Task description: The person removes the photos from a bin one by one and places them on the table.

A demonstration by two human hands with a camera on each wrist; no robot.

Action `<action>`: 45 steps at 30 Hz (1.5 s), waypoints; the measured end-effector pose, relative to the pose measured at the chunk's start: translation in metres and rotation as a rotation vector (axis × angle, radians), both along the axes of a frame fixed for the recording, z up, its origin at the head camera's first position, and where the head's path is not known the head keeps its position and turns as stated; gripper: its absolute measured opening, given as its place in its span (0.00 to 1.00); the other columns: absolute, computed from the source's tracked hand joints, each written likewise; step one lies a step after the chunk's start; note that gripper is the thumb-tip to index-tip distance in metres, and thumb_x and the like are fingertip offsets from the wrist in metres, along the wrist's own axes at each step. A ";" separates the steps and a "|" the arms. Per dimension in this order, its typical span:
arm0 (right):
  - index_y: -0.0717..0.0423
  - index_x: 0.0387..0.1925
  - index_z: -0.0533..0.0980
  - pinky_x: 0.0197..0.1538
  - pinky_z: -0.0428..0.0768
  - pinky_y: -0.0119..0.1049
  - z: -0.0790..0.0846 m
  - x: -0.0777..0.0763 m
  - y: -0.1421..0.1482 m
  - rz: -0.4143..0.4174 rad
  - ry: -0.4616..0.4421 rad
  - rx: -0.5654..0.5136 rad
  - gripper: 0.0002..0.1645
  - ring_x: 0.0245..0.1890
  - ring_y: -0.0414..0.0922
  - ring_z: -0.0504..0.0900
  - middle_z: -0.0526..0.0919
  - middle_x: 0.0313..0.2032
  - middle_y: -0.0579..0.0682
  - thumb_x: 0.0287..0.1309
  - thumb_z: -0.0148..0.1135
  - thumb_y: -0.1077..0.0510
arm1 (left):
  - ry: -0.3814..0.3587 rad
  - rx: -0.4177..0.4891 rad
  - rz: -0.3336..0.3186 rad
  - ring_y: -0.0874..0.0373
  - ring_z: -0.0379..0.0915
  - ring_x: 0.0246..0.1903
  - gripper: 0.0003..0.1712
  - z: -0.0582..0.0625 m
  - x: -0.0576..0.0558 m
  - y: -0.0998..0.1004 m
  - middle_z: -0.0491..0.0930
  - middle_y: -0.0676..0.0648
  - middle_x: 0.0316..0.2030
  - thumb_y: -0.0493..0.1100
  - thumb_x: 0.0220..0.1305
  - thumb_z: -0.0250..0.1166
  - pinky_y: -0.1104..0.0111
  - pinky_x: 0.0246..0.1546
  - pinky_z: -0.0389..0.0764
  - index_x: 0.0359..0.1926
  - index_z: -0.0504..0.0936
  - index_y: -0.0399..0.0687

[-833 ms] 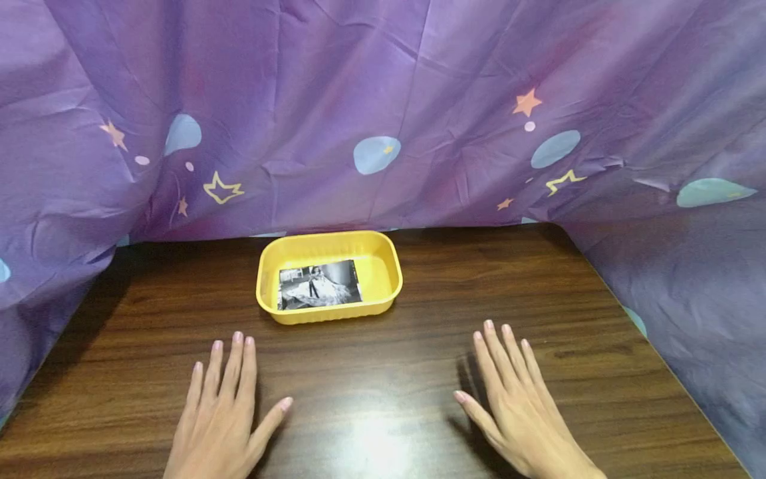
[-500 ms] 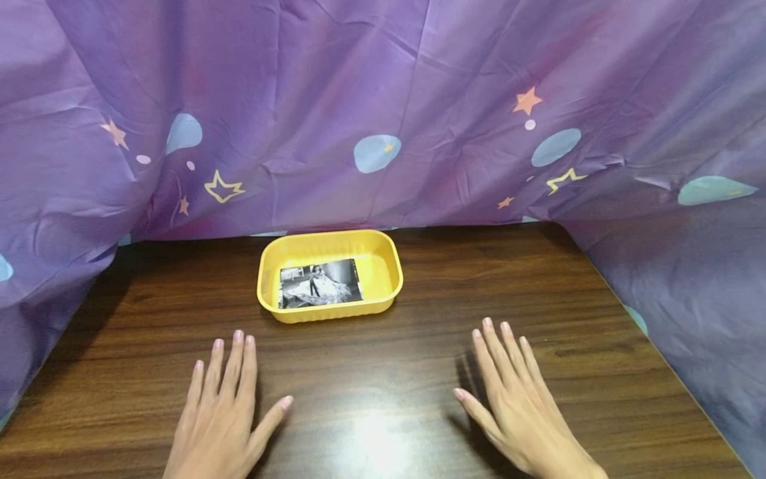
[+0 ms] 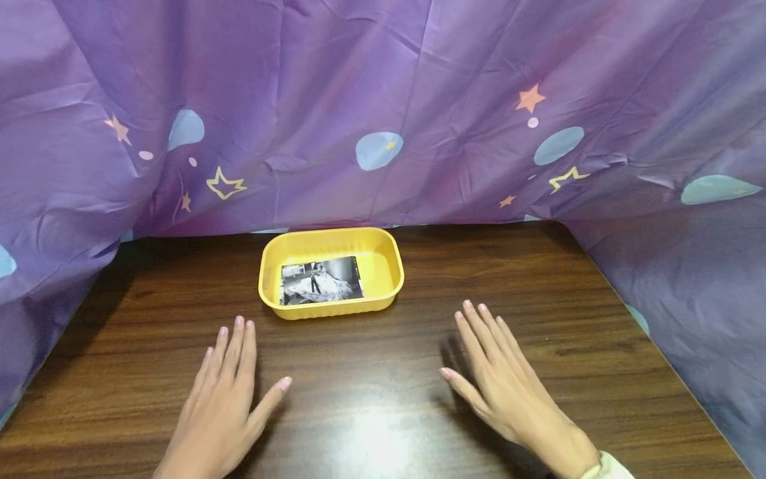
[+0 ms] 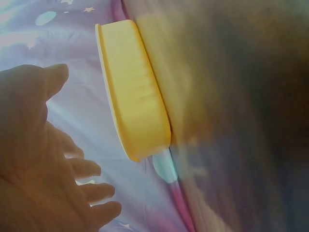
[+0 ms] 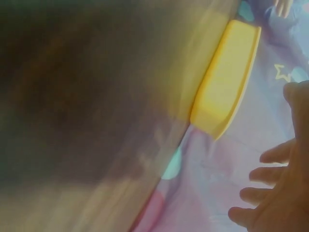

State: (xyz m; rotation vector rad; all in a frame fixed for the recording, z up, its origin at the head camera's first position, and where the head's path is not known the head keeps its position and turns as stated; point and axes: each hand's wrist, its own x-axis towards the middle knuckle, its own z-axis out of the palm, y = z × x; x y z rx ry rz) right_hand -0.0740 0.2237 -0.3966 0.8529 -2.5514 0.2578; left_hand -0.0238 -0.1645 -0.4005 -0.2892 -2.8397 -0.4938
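In the head view a yellow plastic tray (image 3: 332, 311) stands at the back of the table, left of centre. Inside it lies a black-and-white photo (image 3: 323, 283) of figures, one in a wide pale gown. My left hand (image 3: 221, 399) is nearer the front, palm down, fingers straight and thumb spread, holding nothing. On the other side my right hand (image 3: 505, 386) is held the same way, a shadow beside it. Both hands are apart from the tray. Each wrist view shows the tray's outer wall (image 4: 135, 92) beyond the spread fingers; the photo is hidden there.
The dark wood-grain table (image 3: 509, 266) has a bright glare at its front middle. A purple curtain (image 3: 311, 100) with stars and blue shapes hangs behind it and along both sides.
Both hands have moved slightly forward, and the right one has also shifted left, bringing a pale sleeve cuff into view. The tray and photo stay in place.
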 end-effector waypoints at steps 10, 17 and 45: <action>0.67 0.73 0.60 0.72 0.59 0.57 0.027 -0.044 -0.027 0.075 -0.094 -0.046 0.46 0.74 0.60 0.58 0.60 0.74 0.64 0.73 0.49 0.35 | -0.122 0.191 0.031 0.31 0.44 0.74 0.53 0.017 -0.032 -0.008 0.39 0.32 0.78 0.64 0.75 0.53 0.40 0.70 0.51 0.79 0.38 0.34; 0.64 0.72 0.63 0.71 0.62 0.55 0.045 -0.080 -0.056 0.116 -0.194 -0.155 0.42 0.70 0.57 0.66 0.66 0.70 0.61 0.70 0.61 0.42 | -0.174 0.256 0.112 0.24 0.52 0.69 0.53 0.027 -0.058 -0.015 0.51 0.21 0.72 0.64 0.75 0.52 0.36 0.67 0.55 0.77 0.42 0.27; 0.62 0.69 0.68 0.65 0.71 0.47 0.033 -0.188 -0.169 -0.021 -0.673 0.045 0.54 0.61 0.55 0.74 0.76 0.62 0.59 0.47 0.80 0.39 | -0.305 0.333 0.141 0.39 0.74 0.48 0.42 0.032 -0.118 -0.017 0.78 0.39 0.39 0.53 0.75 0.56 0.42 0.55 0.71 0.72 0.56 0.22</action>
